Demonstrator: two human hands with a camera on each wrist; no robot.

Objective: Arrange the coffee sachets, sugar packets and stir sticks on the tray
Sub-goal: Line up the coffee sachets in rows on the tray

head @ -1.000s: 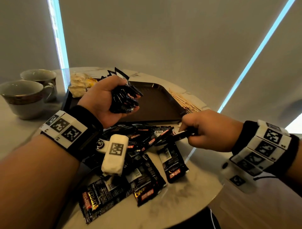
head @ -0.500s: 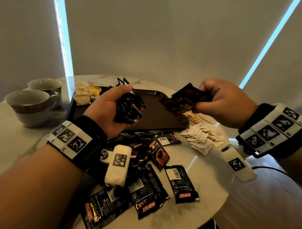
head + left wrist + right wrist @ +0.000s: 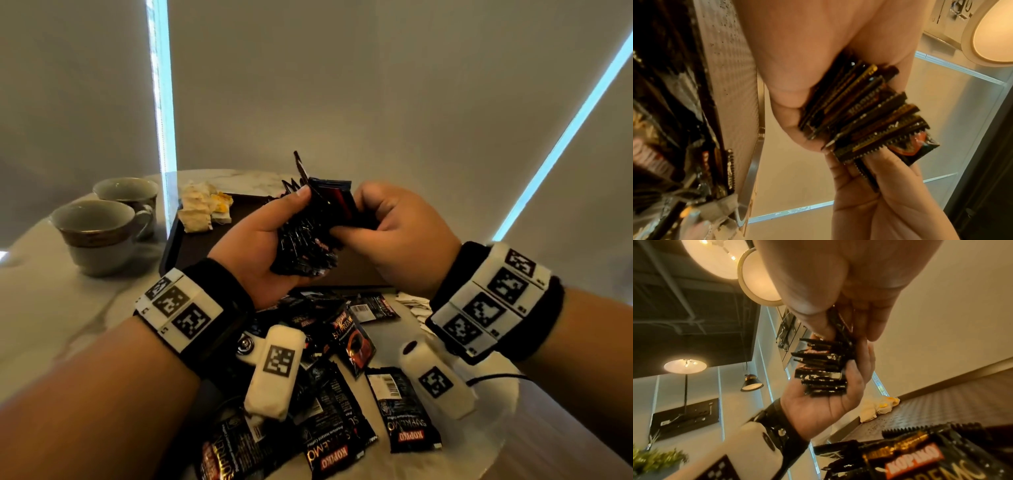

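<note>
Coffee sachets (image 3: 305, 240) sit bunched in the left hand (image 3: 260, 250) above the tray (image 3: 171, 246); the right hand (image 3: 394, 233) pinches one sachet (image 3: 337, 202) against them.

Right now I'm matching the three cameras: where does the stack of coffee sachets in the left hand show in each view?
Head: stack of coffee sachets at centre, gripped by the left hand.
Left wrist: centre right, fanned edges.
Right wrist: centre, above the palm.
Shared landmark: the right hand pinching a sachet against the stack; the dark tray too.
</note>
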